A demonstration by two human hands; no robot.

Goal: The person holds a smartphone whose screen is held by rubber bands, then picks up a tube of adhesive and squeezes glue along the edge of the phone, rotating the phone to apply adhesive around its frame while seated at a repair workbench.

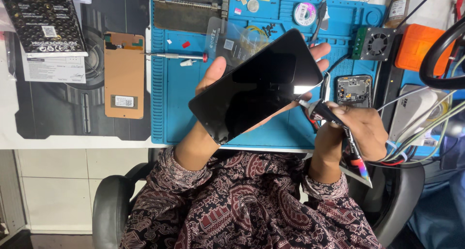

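Observation:
My left hand (209,82) holds a black phone screen panel (256,86) tilted over the blue work mat (169,99), thumb on its left edge and fingers showing past its right edge. My right hand (361,130) grips a glue tube (339,132) with a shiny crimped tail. The tube's nozzle touches the panel's right edge. A clear plastic film (227,40) lies behind the panel.
A copper-backed display part (124,74) and a screwdriver (177,56) lie left of the panel. A small fan (378,43), an open phone body (354,90), an orange box (416,48), a solder reel (305,13) and cables (421,128) crowd the right.

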